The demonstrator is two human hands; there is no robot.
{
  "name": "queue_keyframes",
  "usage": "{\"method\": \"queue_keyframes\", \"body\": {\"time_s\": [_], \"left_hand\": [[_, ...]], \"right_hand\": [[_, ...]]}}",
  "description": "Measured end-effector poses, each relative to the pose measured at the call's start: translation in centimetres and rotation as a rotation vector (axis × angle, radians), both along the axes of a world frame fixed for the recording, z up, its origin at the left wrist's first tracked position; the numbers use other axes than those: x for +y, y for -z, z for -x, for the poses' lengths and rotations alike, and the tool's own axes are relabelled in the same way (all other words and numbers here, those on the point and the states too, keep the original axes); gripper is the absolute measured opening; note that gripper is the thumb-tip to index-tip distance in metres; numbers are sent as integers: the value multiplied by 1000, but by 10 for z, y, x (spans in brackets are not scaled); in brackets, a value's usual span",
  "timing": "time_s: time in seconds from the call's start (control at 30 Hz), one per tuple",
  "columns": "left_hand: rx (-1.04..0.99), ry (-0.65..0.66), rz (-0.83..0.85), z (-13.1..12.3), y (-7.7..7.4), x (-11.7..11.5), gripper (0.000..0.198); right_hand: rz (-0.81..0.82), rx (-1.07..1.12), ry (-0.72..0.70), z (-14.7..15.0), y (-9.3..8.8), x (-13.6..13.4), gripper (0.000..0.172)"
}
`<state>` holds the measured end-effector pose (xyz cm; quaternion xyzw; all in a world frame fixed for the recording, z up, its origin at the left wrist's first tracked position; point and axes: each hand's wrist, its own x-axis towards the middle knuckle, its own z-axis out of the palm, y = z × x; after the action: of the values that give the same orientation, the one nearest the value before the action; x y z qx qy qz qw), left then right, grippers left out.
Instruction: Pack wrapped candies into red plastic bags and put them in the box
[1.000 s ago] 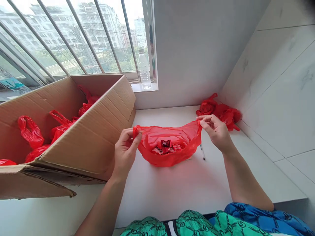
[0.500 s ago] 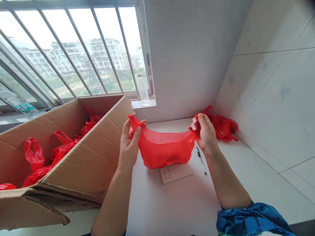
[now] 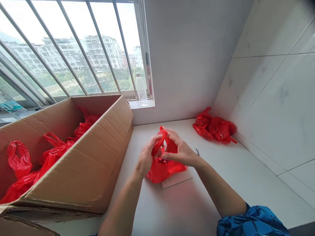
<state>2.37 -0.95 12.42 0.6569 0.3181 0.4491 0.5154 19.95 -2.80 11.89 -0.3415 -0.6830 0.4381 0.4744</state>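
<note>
A red plastic bag [image 3: 163, 173] rests on the white table in front of me, partly over a small notebook [image 3: 177, 179]. Its handles are drawn up together, and some small dark red contents show through the opening. My left hand [image 3: 145, 160] is closed on a handle from the left. On the other side my right hand [image 3: 182, 151] has its fingers on the handles at the top, its thumb stretched across the opening. Just beyond my right wrist the tip of a pen [image 3: 197, 151] shows; the rest is hidden.
A large open cardboard box [image 3: 86, 167] on the left holds several red plastic bags [image 3: 57, 149]. More red bags [image 3: 218, 128] lie in the table's back right corner. One clear bottle [image 3: 141, 90] stands on the sill of the barred window; another bottle [image 3: 12, 104] is at far left.
The bag, stretched wide between my hands above the table before, is now down on the table. Both hands have come together, bringing the handles to the middle.
</note>
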Motion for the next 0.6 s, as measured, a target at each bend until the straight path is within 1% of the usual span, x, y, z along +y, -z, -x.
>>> {"method": "queue_keyframes", "body": {"time_s": [0.03, 0.1, 0.13, 0.17, 0.2, 0.27, 0.3, 0.33, 0.4, 0.43, 0.5, 0.53, 0.6], "left_hand": [[57, 76, 47, 1, 2, 0, 69], [139, 207, 103, 2, 6, 0, 87], [159, 249, 109, 3, 6, 0, 91], [170, 274, 104, 4, 5, 0, 91], [180, 292, 98, 5, 3, 0, 84], [216, 319, 91, 8, -1, -1, 58], [237, 331, 88, 9, -3, 0, 48], [244, 343, 80, 10, -5, 0, 49], [221, 349, 62, 13, -5, 1, 64], [199, 339, 58, 13, -4, 3, 67], [149, 286, 62, 13, -1, 6, 65], [126, 249, 75, 13, 1, 7, 61], [82, 183, 128, 11, 4, 9, 53]], "right_hand": [[13, -19, -18, 5, 4, 1, 74], [65, -9, -31, 13, 11, 2, 65], [110, 11, -40, 16, 14, 3, 59], [163, 35, -58, 18, 16, 3, 53], [210, 56, -85, 19, 17, 4, 48], [282, 96, -150, 18, 18, 6, 42], [307, 131, -167, 17, 19, 8, 40], [330, 185, -165, 16, 20, 10, 38], [373, 320, -105, 12, 22, 16, 34], [392, 383, -62, 10, 23, 20, 33], [411, 474, 6, 5, 24, 25, 33], [410, 497, 18, 3, 24, 27, 34], [370, 473, -7, -1, 21, 26, 36]]}}
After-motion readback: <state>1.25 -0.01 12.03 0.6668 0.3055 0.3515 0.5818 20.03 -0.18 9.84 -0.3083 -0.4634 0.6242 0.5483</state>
